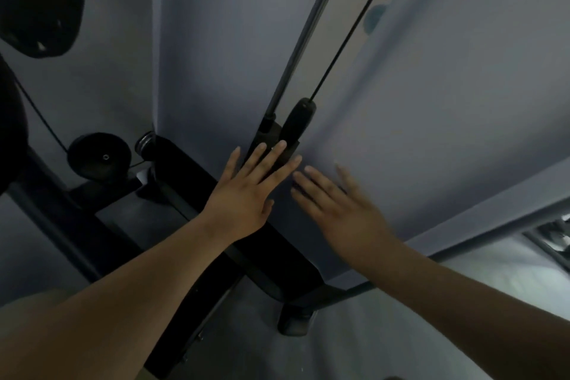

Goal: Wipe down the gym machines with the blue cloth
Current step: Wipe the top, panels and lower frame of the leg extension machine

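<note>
Forearms point(108, 318) enter from both bottom corners, cut off by the frame edge. Left hand point(246, 194) is flat, fingers straight & spread, tips over the black bracket point(268, 129) at the foot of the guide rod point(308, 31) on the gym machine point(277, 259); touching or not, can't tell. Right hand point(342, 210) is just beside it, fingers straight, empty, blurred, in front of the grey wall point(447, 102). Pulley wheel point(98, 157) sits at left. Dark pad point(40, 0) top left is cut off. Bluish spot point(374, 18) by the cable point(348, 31) is too blurred to ID.

Grey-blue wall point(447, 102), round teal patch point(374, 18) high on it (blurred), pale floor point(401, 333) below.
</note>
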